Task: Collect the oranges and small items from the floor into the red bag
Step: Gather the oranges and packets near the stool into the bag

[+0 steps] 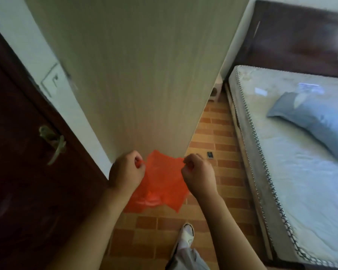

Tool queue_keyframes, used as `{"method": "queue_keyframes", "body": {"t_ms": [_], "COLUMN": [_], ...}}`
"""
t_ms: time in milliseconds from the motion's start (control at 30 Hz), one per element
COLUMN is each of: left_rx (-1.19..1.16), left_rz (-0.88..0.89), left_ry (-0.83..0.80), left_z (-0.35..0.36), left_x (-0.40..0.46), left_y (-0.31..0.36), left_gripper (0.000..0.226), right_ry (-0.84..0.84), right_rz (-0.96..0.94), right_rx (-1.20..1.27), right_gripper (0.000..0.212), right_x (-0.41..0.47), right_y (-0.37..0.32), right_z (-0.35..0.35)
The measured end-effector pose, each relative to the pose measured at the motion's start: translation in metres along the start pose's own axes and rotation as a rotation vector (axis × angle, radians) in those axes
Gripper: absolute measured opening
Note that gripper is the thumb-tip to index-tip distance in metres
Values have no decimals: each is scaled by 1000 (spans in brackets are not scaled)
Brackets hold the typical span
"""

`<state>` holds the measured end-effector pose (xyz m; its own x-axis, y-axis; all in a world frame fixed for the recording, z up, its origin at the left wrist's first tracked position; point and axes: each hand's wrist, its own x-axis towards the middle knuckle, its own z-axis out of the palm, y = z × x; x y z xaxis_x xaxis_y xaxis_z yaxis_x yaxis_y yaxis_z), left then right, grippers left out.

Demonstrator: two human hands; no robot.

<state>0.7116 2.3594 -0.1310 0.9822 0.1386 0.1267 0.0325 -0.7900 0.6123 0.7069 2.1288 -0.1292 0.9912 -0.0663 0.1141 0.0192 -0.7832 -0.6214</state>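
A person's two hands hold a thin red plastic bag (161, 184) stretched between them above a brick-patterned tile floor (219, 133), the left hand (126, 171) and right hand (198, 173) each pinching a top edge. A small dark rectangular item (210, 155) lies on the floor just beyond the right hand, near a bed with a pale mattress (293, 162) and blue-grey pillow (310, 119). A white shoe (187, 233) steps below.

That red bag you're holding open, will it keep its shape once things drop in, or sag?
Probably sag: the red bag looks like thin, crinkled plastic hanging limp between the left hand and right hand. It seems light, so the mouth likely closes if either pinch lets go.
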Motion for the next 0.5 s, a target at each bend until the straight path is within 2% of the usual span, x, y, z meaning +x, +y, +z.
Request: {"method": "queue_keyframes", "body": {"t_ms": [267, 500], "left_rx": [45, 38], "left_rz": [119, 117], "left_ry": [-50, -66], "left_z": [-22, 19], "left_x": [-4, 13], "left_y": [97, 165], "left_gripper": [9, 10], "right_ry": [69, 92], "right_rz": [59, 103], "right_rx": [-72, -90], "right_gripper": [19, 16], "right_x": [2, 25], "right_y": [10, 68], "right_z": [-99, -158]}}
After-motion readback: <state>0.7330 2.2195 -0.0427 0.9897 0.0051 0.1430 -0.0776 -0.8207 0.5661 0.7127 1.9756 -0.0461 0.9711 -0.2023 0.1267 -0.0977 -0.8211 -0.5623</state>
